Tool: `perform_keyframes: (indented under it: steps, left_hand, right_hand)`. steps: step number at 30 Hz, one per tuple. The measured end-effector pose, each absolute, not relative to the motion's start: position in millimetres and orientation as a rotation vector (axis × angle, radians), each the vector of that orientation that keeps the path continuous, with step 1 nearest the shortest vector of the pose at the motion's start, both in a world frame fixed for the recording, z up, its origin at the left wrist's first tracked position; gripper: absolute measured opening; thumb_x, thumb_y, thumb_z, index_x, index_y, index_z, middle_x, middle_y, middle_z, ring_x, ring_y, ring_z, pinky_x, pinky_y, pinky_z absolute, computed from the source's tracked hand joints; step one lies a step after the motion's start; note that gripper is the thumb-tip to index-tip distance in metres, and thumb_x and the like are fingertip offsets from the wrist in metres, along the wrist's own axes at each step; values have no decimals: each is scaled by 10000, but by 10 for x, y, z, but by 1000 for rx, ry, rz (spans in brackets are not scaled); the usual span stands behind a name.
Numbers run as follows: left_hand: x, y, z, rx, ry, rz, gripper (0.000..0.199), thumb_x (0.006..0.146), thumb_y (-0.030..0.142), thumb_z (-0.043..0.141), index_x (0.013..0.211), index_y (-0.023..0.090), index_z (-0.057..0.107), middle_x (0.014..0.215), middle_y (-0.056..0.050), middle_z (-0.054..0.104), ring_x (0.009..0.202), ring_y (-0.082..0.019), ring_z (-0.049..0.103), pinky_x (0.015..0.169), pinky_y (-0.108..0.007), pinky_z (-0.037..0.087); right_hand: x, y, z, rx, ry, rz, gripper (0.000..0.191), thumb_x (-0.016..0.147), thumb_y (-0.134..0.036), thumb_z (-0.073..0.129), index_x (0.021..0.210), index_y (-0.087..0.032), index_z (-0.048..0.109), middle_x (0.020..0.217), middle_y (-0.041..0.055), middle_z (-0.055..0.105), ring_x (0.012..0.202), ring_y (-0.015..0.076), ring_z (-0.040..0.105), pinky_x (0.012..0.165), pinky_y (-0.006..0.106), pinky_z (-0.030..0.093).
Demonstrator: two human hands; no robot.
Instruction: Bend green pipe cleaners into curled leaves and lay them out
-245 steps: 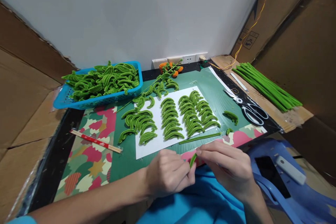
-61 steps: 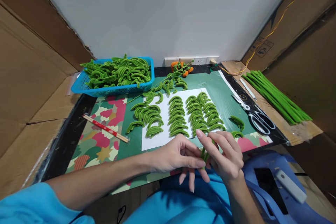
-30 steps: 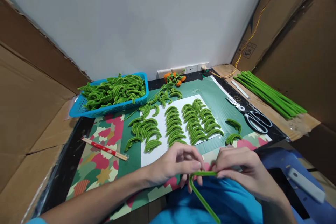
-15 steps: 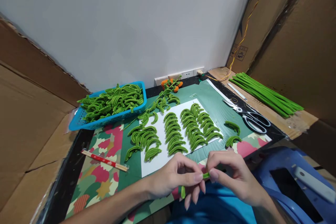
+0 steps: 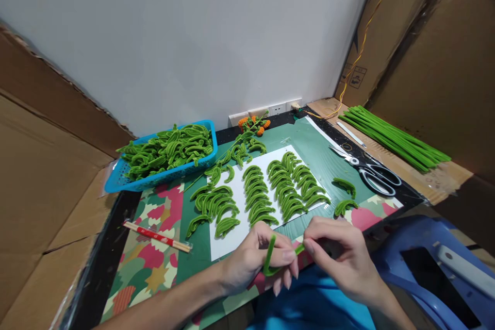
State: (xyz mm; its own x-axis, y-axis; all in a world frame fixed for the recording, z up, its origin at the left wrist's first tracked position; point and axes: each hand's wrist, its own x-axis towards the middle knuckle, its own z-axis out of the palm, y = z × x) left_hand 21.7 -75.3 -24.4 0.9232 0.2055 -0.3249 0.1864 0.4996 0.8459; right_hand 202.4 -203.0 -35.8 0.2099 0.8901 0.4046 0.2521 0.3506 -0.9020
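Note:
My left hand (image 5: 266, 258) is closed on a green fuzzy stem (image 5: 269, 255), whose bent end sticks up beside the thumb. Between thumb and forefinger, my right hand (image 5: 336, 250) pinches the other end of this stem, near the front edge of the mat. Beyond both hands, curved green fuzzy leaves (image 5: 257, 196) lie in overlapping columns on a white sheet (image 5: 238, 183). Two leaf pieces (image 5: 344, 185) rest to the right of the sheet.
A blue basket (image 5: 162, 178) heaped with green pieces stands at the back left. Wrapped chopsticks (image 5: 157, 236) lie at left. On the right are scissors (image 5: 367, 170), a white pen (image 5: 351, 134) and long green stems (image 5: 394, 136). An orange-and-green sprig (image 5: 253, 125) lies at the back.
The free end of the green stem, which hung below my left hand, now points upward in front of it. The fingers of both hands have shifted slightly. The view has moved a little.

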Motion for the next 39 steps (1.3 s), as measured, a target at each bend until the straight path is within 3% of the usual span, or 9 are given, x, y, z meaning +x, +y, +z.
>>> perform_keyframes:
  steps: [6,16,24,30,34,39]
  left_hand:
    - [226,-792,-267,1134,504,116,458,884,504,858,708,82,826,583,-92,702,419,-123,593,388,-187,420]
    - [225,-869,-271,1109,551,105,523,902,586,848,740,93,776,603,-53,686,404,-87,590,390,-146,437]
    - [271,-892,-265,1111,647,184,520,902,593,870,803,94,763,556,-12,644,366,-80,555,339,-136,403]
    - [280,-902,-257,1109,608,177,550,894,624,871,793,96,755,562,-14,642,374,-80,560,342,-140,397]
    - [262,-904,-270,1082,559,192,514,950,606,825,832,111,746,598,-6,652,383,-72,548,352,-147,390]
    - [258,-886,-295,1107,534,218,532,988,601,785,749,136,686,512,25,580,364,-69,496,370,-159,380]
  right_hand:
    - [1997,-2060,-305,-1307,-1529,188,177,1038,-61,593,1028,-196,707,780,20,648,644,152,596,593,259,497]
    - [1929,-2024,-249,-1410,-1368,433,278,1104,-215,581,826,-228,592,696,-38,558,578,118,531,532,244,414]
    - [1974,-1956,-352,-1421,-1465,74,142,1067,-95,620,977,-198,656,794,-16,626,651,111,597,640,233,472]
    - [1913,-1962,-327,-1382,-1232,419,195,1086,-181,629,896,-216,659,744,-28,622,625,110,592,577,220,459]
    - [1818,-1949,-381,-1225,-983,784,129,1100,-310,673,1016,-233,731,768,-24,692,646,126,656,598,224,521]
    - [1774,-1905,-414,-1198,-1004,648,62,1052,-279,753,1080,-269,807,883,-3,737,789,141,691,712,243,539]
